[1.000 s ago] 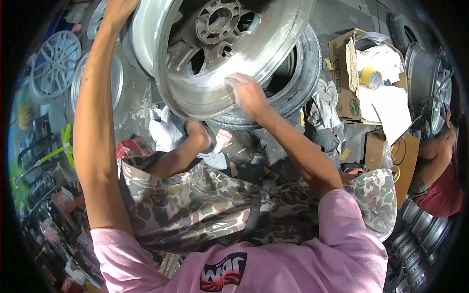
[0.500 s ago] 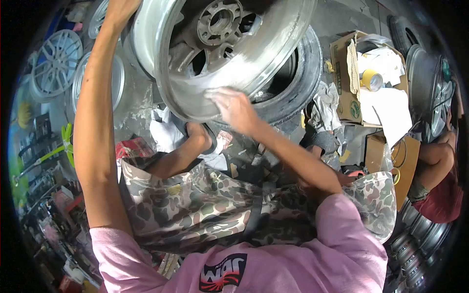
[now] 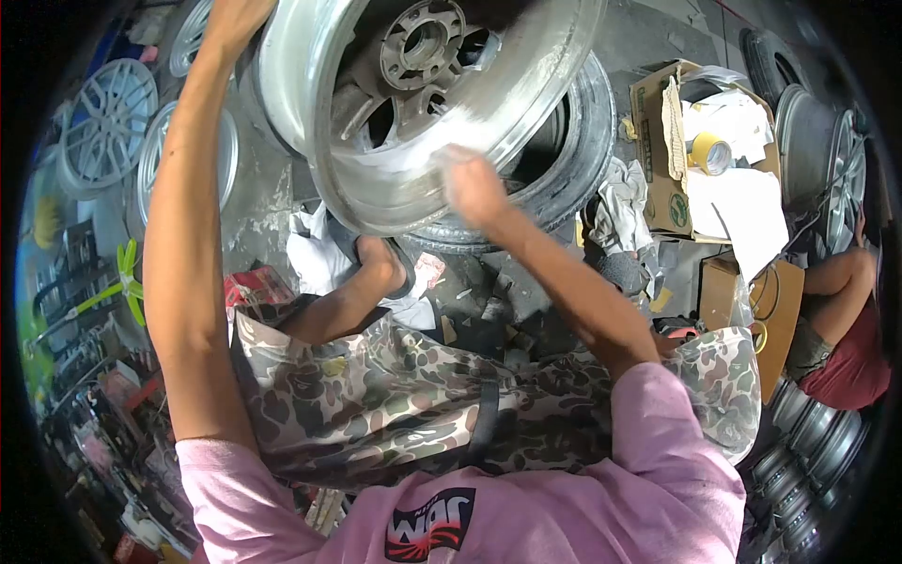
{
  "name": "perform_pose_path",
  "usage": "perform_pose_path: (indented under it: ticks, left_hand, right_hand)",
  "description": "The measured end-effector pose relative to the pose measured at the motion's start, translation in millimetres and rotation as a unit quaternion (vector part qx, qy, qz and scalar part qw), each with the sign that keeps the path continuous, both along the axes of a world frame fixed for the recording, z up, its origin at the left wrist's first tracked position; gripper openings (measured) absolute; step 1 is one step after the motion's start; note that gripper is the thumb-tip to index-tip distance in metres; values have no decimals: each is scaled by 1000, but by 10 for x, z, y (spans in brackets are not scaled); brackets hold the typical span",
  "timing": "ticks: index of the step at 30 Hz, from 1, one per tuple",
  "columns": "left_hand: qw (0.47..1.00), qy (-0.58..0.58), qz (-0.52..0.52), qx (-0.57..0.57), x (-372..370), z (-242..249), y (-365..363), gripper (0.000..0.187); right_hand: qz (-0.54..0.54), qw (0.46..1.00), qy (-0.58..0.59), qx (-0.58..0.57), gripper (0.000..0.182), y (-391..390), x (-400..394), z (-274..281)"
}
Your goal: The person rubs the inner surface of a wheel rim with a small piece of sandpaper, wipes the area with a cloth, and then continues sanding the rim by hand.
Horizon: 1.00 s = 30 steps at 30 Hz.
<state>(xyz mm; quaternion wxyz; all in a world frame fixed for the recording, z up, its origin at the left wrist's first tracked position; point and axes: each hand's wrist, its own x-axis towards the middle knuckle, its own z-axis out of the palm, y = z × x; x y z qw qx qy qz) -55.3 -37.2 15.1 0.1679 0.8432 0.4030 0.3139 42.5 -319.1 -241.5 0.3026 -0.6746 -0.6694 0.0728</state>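
Observation:
A large metal wheel rim (image 3: 376, 193) is tilted in front of me at the top centre, its hub and spokes showing inside. My left hand (image 3: 240, 21) reaches up to the rim's outer left side at the top edge of the view; its fingers are cut off or hidden. Against the inner wall of the barrel, near the lower right, is my right hand (image 3: 473, 183). It is smeared by motion, and whether it holds anything cannot be made out. A black tyre (image 3: 592, 141) lies on the floor behind and below the rim.
A cardboard box (image 3: 658, 155) with papers and a yellow tape roll (image 3: 711, 153) stands at right. More rims (image 3: 108, 122) lean at left. Another person's bent leg (image 3: 841, 291) shows at far right. Grey cloth (image 3: 620, 202) lies beside the tyre.
My right hand has moved right along the inside of the rim. The rim has shifted very slightly. My left hand stays at the rim's upper left.

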Motion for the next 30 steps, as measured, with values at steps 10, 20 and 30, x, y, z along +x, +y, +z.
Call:
perform_pose_path:
  ticks: [10,20,30]
  left_hand:
    - [999,22,7,-25,-92,-39,168,68]
    - [1000,24,6,-1,-34,68,-108,73]
    - [1000,20,1,0,-79,-45,185,67]
  right_hand:
    - [-4,994,-106,12,31,139,810,-210]
    - [-42,998,3,-35,35,-193,-122,205]
    - [-29,970,235,-56,37,103,-544,476]
